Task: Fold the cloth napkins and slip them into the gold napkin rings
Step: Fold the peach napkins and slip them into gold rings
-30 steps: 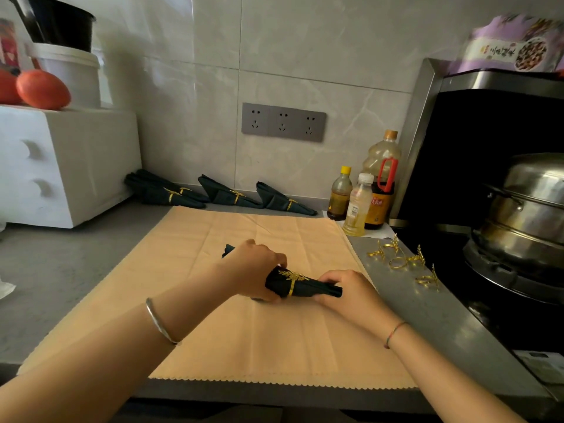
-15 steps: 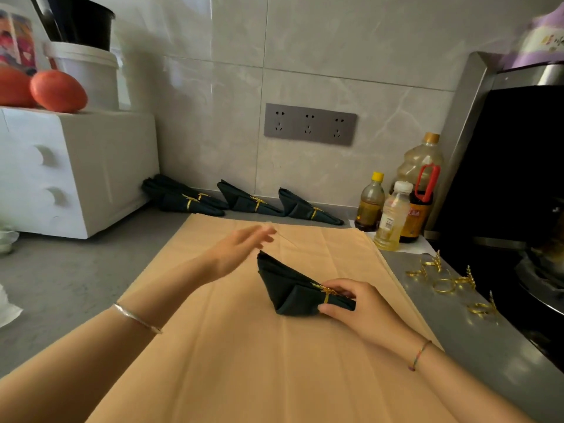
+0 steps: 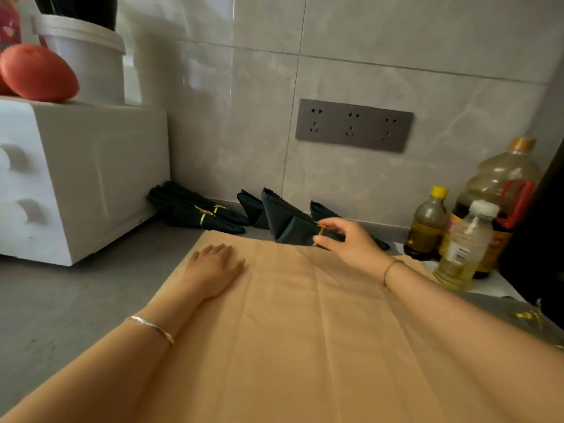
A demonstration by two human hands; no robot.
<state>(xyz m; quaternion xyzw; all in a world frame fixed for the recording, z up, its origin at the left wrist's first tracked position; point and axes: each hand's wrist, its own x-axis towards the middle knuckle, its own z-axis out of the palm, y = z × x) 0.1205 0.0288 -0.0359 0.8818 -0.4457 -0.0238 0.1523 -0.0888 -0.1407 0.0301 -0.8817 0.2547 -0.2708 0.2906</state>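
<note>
Grey tabletop (image 3: pixel 61 300) under a tan mat (image 3: pixel 305 346), tiled wall (image 3: pixel 396 56) behind. Right hand (image 3: pixel 349 242) pinching the folded dark napkin (image 3: pixel 287 222) at its gold ring (image 3: pixel 320 232), at the mat's far edge, just before the ringed napkins (image 3: pixel 195 213) along the wall. Left hand (image 3: pixel 213 268) flat on the mat, fingers straight and together.

The mat (image 3: pixel 305 346) lies bare across its near and middle part, with bare counter (image 3: pixel 61 300) along its left. The left hand (image 3: pixel 215 267) rests flat on its far left corner. At the far edge the right hand (image 3: pixel 351 244) and its napkin (image 3: pixel 287 224) front ringed napkins (image 3: pixel 195 212) lining the wall (image 3: pixel 396 71). A cabinet (image 3: pixel 100 178) blocks far left; bottles (image 3: pixel 464 248) crowd far right, rings (image 3: pixel 529 315) near right.
</note>
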